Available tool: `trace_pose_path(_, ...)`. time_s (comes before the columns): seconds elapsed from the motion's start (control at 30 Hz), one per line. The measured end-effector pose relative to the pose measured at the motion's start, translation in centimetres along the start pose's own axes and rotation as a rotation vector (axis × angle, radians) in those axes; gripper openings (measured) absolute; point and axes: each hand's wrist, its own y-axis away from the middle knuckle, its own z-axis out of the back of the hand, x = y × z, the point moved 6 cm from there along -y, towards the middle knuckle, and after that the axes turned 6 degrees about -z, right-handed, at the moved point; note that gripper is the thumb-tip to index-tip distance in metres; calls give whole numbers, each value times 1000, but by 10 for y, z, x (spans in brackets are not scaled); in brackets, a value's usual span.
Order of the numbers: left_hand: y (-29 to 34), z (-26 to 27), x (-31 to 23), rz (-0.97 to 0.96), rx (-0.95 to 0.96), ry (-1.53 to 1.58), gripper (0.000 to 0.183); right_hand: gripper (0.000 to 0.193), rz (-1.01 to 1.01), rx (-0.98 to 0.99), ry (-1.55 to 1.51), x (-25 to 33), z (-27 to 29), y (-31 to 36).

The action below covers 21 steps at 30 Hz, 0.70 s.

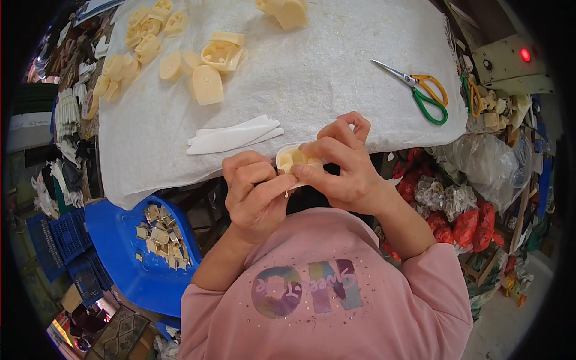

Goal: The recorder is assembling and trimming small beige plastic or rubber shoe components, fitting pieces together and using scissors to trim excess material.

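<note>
Between my two hands, just off the near table edge, is a small cream-coloured moulded cup-like piece. My left hand grips it from the left with fingers curled. My right hand pinches its right side with thumb and fingertips. A thin white edge shows below the piece; I cannot tell whether it is a separate strip. Flat white strips lie stacked on the table beyond my left hand. More cream pieces are scattered farther back, some in a cluster at the far left.
Scissors with green and orange handles lie at the right on the white woven sheet. A blue plastic chair at the left holds small pieces. Clear plastic bags and red bags crowd the right side.
</note>
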Motion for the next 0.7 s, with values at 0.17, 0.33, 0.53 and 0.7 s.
trace_pose_path(0.17,1,8,1,28,1,25,27,36,23,101,111,-1,0,-5)
trace_pose_path(0.33,10,28,22,157,-107,-57,30,57,-130,-77,-261,2,42,-9)
trace_pose_path(0.53,-4,12,3,69,-106,123,27,32,-967,-352,-1155,-35,-23,60)
trace_pose_path(0.7,6,-3,-7,-15,-2,295,30,23,-914,-381,-1349,-33,-28,57)
